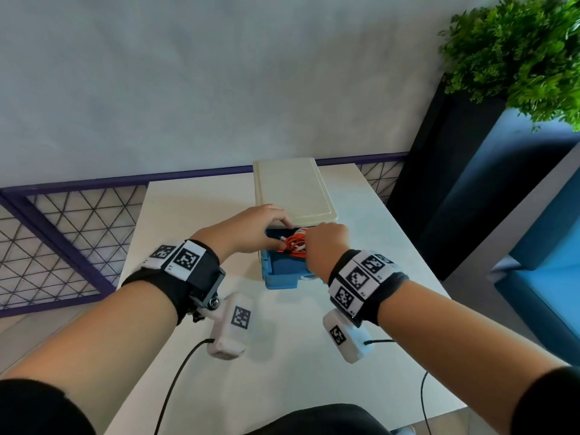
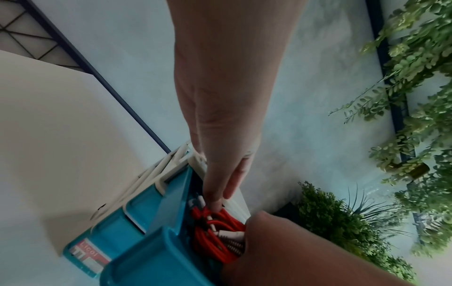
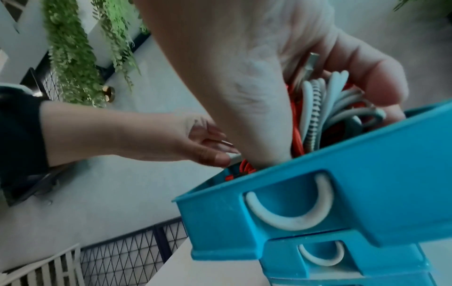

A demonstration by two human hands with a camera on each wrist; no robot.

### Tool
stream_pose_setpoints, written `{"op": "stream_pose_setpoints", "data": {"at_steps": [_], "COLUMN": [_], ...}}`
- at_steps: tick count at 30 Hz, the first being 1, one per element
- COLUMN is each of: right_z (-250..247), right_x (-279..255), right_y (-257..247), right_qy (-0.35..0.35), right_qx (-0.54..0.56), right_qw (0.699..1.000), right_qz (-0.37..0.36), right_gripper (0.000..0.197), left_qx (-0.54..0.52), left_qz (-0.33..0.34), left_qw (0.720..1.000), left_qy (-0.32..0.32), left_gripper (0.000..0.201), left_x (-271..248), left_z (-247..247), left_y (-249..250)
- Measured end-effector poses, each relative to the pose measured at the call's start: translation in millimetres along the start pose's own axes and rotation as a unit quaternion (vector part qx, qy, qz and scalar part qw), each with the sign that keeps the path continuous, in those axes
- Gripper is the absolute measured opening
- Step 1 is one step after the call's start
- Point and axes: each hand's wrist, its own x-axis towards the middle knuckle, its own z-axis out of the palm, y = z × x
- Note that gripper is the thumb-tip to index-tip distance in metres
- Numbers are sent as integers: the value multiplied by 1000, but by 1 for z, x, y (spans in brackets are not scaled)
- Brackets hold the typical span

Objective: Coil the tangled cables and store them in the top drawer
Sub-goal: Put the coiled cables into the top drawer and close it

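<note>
A small drawer unit with a cream top [image 1: 295, 189] stands on the white table [image 1: 194, 233]. Its blue top drawer [image 1: 282, 277] is pulled out toward me. A bundle of red and white cables [image 1: 293, 244] lies inside it. My right hand [image 1: 320, 246] reaches down into the drawer and grips the cable bundle [image 3: 325, 108], fingers curled round it. My left hand [image 1: 282, 233] comes in from the left with straight fingers [image 2: 215, 195], their tips touching the red cable [image 2: 215, 228] at the drawer's back end.
A second blue drawer [image 3: 342, 257] with a white handle sits closed under the open one. A dark planter with green foliage [image 1: 518, 51] stands at the right, a blue seat [image 1: 539, 277] beside it. A purple mesh railing [image 1: 62, 227] runs behind the table.
</note>
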Motion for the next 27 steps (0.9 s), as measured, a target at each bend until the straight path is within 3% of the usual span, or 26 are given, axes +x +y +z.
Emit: {"op": "stream_pose_setpoints", "data": {"at_steps": [3,7,14,16,20,23,27], "right_z": [2,1,2,6,24,37,48], "right_x": [6,11,7,2,-7,-17,-32], "right_y": [-5,-4,-1,0,4,9,15], "right_qy": [-14,-19,5,23,45,94,105], "right_qx": [2,16,98,130,264,333,334], "right_qw": [1000,1000,995,991,963,938,935], "right_qz": [-5,-5,21,26,34,-4,-65], "right_gripper": [24,24,20,29,72,70,66], "left_qx": [-2,29,85,56,-26,-25,-9], "left_qz": [-4,-15,-49,-70,-116,-119,-117], "left_qw": [1000,999,995,992,978,977,977], "left_qy": [19,9,30,87,170,175,179], "left_gripper": [32,33,65,65,56,54,54], "left_x": [-3,0,-3,-4,-4,-2,0], "left_z": [3,14,34,40,50,53,56], "left_y": [-3,-4,-2,1,7,6,5]}}
